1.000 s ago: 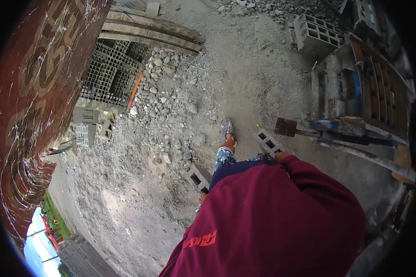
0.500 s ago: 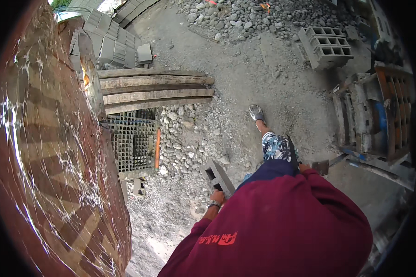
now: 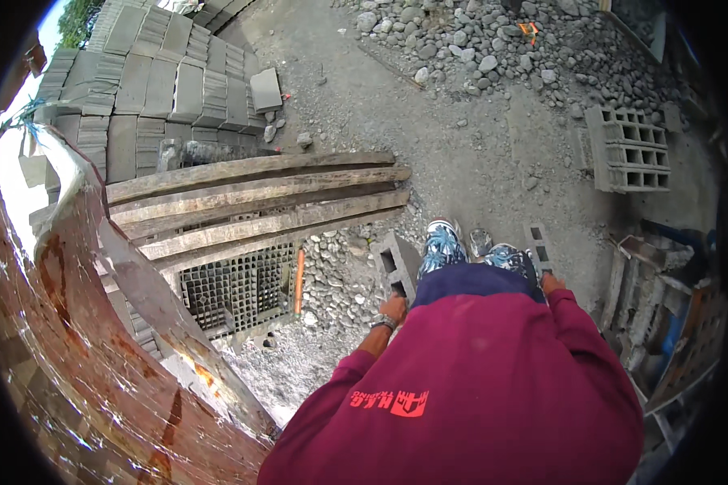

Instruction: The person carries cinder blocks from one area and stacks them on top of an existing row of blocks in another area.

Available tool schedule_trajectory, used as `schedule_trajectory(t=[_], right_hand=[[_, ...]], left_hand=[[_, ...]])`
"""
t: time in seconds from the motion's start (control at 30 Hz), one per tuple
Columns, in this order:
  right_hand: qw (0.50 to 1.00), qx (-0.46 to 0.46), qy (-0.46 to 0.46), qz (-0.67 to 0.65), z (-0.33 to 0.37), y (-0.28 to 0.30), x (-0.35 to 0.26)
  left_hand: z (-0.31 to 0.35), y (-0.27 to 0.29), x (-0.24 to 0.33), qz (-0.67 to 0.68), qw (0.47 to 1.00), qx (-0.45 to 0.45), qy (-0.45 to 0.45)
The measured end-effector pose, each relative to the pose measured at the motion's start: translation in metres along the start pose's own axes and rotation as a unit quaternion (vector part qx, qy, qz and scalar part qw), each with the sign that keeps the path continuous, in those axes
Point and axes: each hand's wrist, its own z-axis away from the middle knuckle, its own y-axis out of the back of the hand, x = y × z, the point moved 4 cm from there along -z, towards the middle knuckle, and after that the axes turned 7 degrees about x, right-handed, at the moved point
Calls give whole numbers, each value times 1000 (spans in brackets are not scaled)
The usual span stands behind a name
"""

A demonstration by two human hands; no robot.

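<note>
A grey hollow concrete block (image 3: pixel 412 257) hangs beside my left leg, its openings facing left. My left hand (image 3: pixel 393 308), with a watch on the wrist, is closed on the near end of this block. On the other side, my right hand (image 3: pixel 552 283) grips the near end of a second hollow concrete block (image 3: pixel 535 234), which points away from me along my right leg. The fingertips of both hands are partly hidden by the blocks.
Long wooden beams (image 3: pixel 267 192) lie ahead on the left, above a stack of hollow blocks (image 3: pixel 239 287) and loose stones (image 3: pixel 336 279). A rusty sheet (image 3: pixel 137 364) rises close on my left. More blocks (image 3: pixel 635 153), a gravel pile (image 3: pixel 477 48) and metal equipment (image 3: pixel 663 299) are at right and far.
I have moved forward toward the beams, and my feet are now closer together. The right block has swung forward into clearer view; both blocks stay in my hands.
</note>
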Motion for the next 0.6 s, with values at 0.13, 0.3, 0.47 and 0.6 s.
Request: schedule_trajectory(t=[0.13,0.3,0.47,0.6], right_hand=[[998,43,-13,33,-40,130,-76],[999,-12,-24,35,-144,289,-188],[998,18,-23,60,-245,388,-273],[999,39,26,3,-348,458,-371]], left_hand=[[-105,57,-16,92,995,9,-40],[-224,129,-63,134,991,5,-8],[-330,302,-89,160,986,9,-35],[-401,344,-168,81,996,24,35]])
